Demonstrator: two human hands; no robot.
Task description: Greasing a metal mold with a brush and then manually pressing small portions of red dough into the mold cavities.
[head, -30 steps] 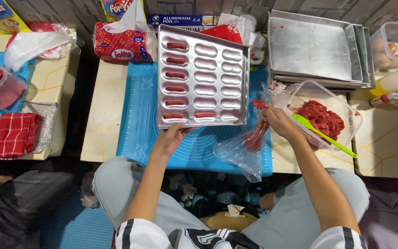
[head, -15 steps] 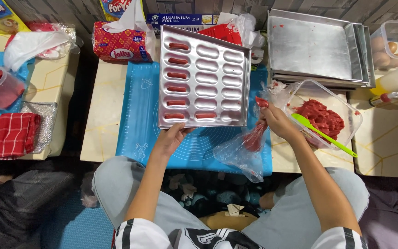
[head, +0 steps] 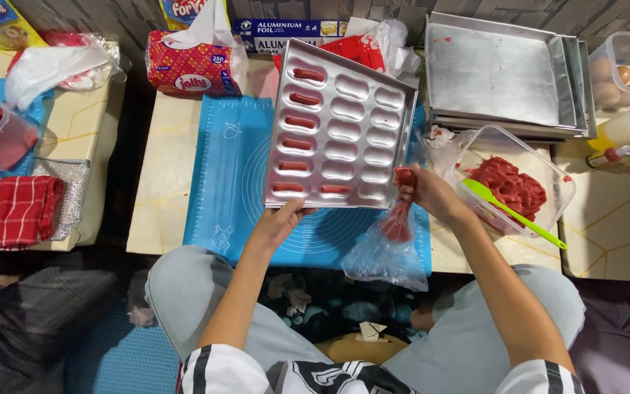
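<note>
Left hand (head: 280, 221) grips the near edge of the metal mould tray (head: 340, 130), tilted over the blue mat (head: 231, 168) on the tabletop (head: 160, 190). Right hand (head: 432, 195) is closed around a clear piping bag (head: 395, 233) of red paste, just beside the tray's right corner. Further right stands a plastic tub (head: 508, 186) with a green spatula (head: 519, 214).

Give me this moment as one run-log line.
left hand: grips near edge of metal mould tray | right hand: squeezes piping bag of red paste | left column filled | container of paste at right
</note>
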